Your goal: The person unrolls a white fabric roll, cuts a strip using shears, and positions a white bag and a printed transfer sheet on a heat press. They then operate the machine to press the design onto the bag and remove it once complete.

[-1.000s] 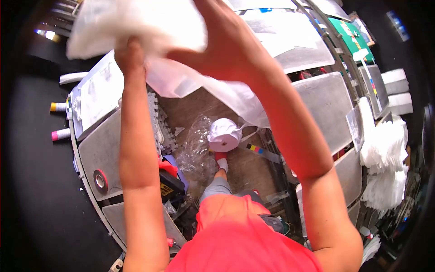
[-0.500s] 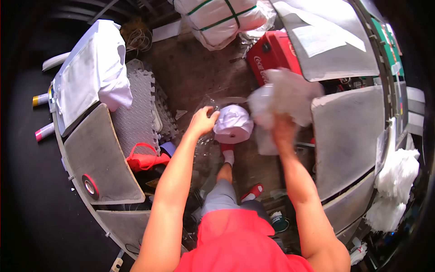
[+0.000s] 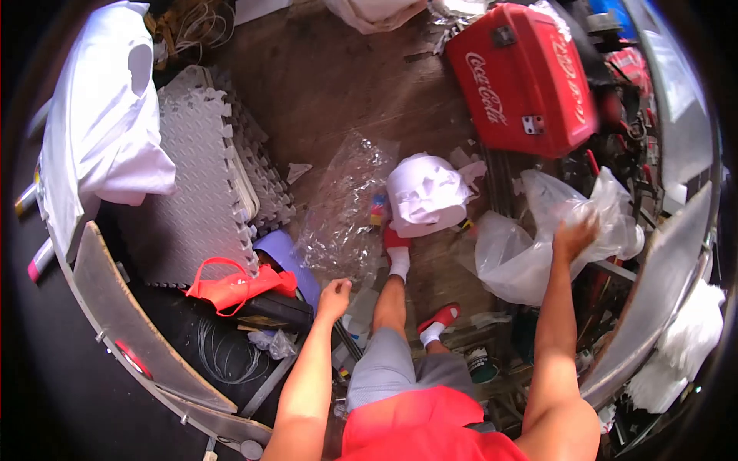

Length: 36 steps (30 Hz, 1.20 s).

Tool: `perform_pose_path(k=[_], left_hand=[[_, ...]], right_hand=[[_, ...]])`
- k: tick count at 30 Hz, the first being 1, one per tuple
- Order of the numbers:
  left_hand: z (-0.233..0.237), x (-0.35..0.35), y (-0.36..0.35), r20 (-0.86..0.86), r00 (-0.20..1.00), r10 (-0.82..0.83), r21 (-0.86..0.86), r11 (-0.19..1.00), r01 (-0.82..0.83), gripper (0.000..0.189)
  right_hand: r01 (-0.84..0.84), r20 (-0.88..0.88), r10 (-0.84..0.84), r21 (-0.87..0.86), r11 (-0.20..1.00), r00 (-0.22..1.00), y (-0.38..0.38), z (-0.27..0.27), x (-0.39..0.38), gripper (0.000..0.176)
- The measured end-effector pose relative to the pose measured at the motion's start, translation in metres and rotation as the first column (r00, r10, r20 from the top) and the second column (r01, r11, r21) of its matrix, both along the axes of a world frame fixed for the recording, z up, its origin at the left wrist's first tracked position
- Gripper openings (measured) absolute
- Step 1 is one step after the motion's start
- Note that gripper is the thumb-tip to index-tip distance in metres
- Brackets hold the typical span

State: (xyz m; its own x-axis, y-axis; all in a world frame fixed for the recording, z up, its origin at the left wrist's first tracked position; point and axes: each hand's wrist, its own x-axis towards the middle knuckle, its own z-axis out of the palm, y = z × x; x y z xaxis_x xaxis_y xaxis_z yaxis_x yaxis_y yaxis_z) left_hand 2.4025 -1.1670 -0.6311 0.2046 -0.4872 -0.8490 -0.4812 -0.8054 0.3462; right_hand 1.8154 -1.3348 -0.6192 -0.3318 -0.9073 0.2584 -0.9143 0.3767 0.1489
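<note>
My right hand (image 3: 576,234) reaches down to the right with its fingers spread against a crumpled translucent plastic bag (image 3: 523,253) that lies on the wooden floor. My left hand (image 3: 334,296) hangs lower, near my left knee, curled loosely with nothing in it. It is close to a sheet of clear crinkled plastic film (image 3: 342,215). A white roll wrapped in plastic (image 3: 427,196) stands on the floor just beyond my left foot (image 3: 397,250), between the film and the bag.
A red Coca-Cola cooler (image 3: 526,77) sits at the back right. Grey foam mats (image 3: 200,177) lie left, beside a white T-shirt on a board (image 3: 100,131). A red bag (image 3: 238,280) lies near grey pallets (image 3: 131,323). White cloth (image 3: 692,338) is piled at right.
Both arms came down from overhead. The right hand carried the plastic bag down to the floor on the right and opened on it. The left hand drew back from the white roll.
</note>
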Motion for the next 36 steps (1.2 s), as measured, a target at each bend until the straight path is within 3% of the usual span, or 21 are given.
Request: perform_pose_path(k=[2,4,5,6,7,8,9,10,11,12,14,17,20,22,24,26,28,30,33,35,36], left_hand=[[-0.014,0.006,0.003,0.07,0.996,0.062,-0.007,0.998,-0.062,0.038],[-0.023,0.002,0.007,0.068,0.996,0.05,0.014,0.999,-0.051,0.036],[-0.024,-0.002,0.003,0.04,0.999,0.02,0.007,1.0,-0.02,0.036],[-0.026,-0.008,-0.004,0.015,1.0,-0.007,-0.01,1.0,0.007,0.035],[-0.021,-0.015,-0.01,-0.003,1.0,-0.005,-0.008,1.0,0.005,0.033],[-0.018,-0.019,-0.015,-0.002,1.0,-0.004,-0.01,1.0,0.004,0.033],[-0.015,-0.022,-0.02,-0.03,0.999,-0.013,0.0,1.0,0.013,0.032],[-0.013,-0.022,-0.024,-0.058,0.998,-0.023,0.011,1.0,0.023,0.031],[-0.013,-0.022,-0.026,-0.061,0.998,-0.022,0.011,1.0,0.022,0.031],[-0.012,-0.021,-0.029,-0.119,0.992,0.052,0.021,0.999,-0.049,0.03],[-0.018,-0.019,-0.03,-0.187,0.974,0.125,0.025,0.992,-0.123,0.029],[-0.033,-0.011,-0.021,-0.142,0.988,0.065,0.09,0.995,-0.052,0.029],[-0.026,-0.014,-0.031,-0.11,0.994,0.024,0.102,0.995,-0.012,0.029],[-0.034,-0.014,-0.023,-0.116,0.993,0.031,0.092,0.996,-0.021,0.029],[-0.036,-0.011,-0.022,-0.115,0.993,0.035,0.079,0.997,-0.026,0.029],[-0.028,-0.01,-0.022,-0.106,0.992,0.066,0.055,0.997,-0.061,0.028],[-0.039,0.0,-0.01,-0.091,0.994,0.059,0.071,0.996,-0.053,0.028],[-0.058,0.01,0.008,-0.078,0.995,0.062,0.088,0.995,-0.055,0.029],[-0.069,0.008,0.017,0.029,0.995,-0.092,0.12,0.989,0.088,0.033],[-0.07,-0.004,0.012,0.007,0.995,-0.096,0.084,0.992,0.096,0.033],[-0.07,-0.011,0.01,-0.018,0.994,-0.105,0.045,0.993,0.105,0.033]], right_hand=[[-0.342,0.212,0.359,-0.114,0.933,0.909,-0.063,0.001,0.088,0.09],[-0.473,0.529,0.333,0.153,0.868,0.781,-0.075,-0.013,0.171,0.1],[-0.487,0.54,0.235,0.389,0.782,0.808,-0.068,-0.036,0.206,0.109],[-0.51,0.548,0.162,0.574,0.641,0.821,-0.059,-0.06,0.231,0.115],[-0.578,0.522,0.249,0.723,0.378,0.816,-0.054,-0.072,0.246,0.109],[-0.644,0.609,0.214,0.696,0.319,0.764,-0.031,-0.107,0.235,0.094],[-0.645,0.576,0.334,0.5,0.578,0.746,-0.011,-0.145,0.222,0.066],[-0.643,0.576,0.332,0.5,0.58,0.747,-0.012,-0.145,0.207,0.066],[-0.504,0.769,-0.135,0.529,0.683,0.625,-0.015,-0.142,0.191,0.051],[-0.349,0.789,-0.536,0.614,0.708,0.3,-0.017,-0.138,0.173,0.037],[-0.237,0.79,-0.613,0.591,0.771,-0.026,-0.016,-0.082,0.137,0.021],[0.29,0.93,-0.359,0.366,0.884,-0.081,0.0,-0.083,0.036,0.017],[0.705,0.98,-0.182,0.076,0.705,0.076,-0.003,-0.069,-0.028,0.024],[0.838,0.93,-0.26,-0.083,0.539,0.26,-0.015,-0.054,-0.045,0.03],[0.865,0.862,-0.27,-0.306,0.398,0.429,-0.019,-0.042,-0.084,0.03],[0.772,0.544,-0.551,-0.497,0.396,0.633,-0.013,-0.034,-0.131,0.038],[0.823,0.533,-0.632,-0.433,0.368,0.562,-0.005,-0.021,-0.173,0.051],[0.619,0.383,-0.491,-0.393,0.68,0.783,-0.007,-0.014,-0.147,0.066],[0.416,0.078,-0.41,-0.237,0.878,0.909,-0.003,-0.042,-0.101,0.074],[0.192,0.097,-0.181,-0.117,0.974,0.979,-0.004,-0.075,-0.043,0.07],[0.071,0.313,-0.041,-0.087,0.994,0.949,-0.009,-0.076,0.011,0.064]])
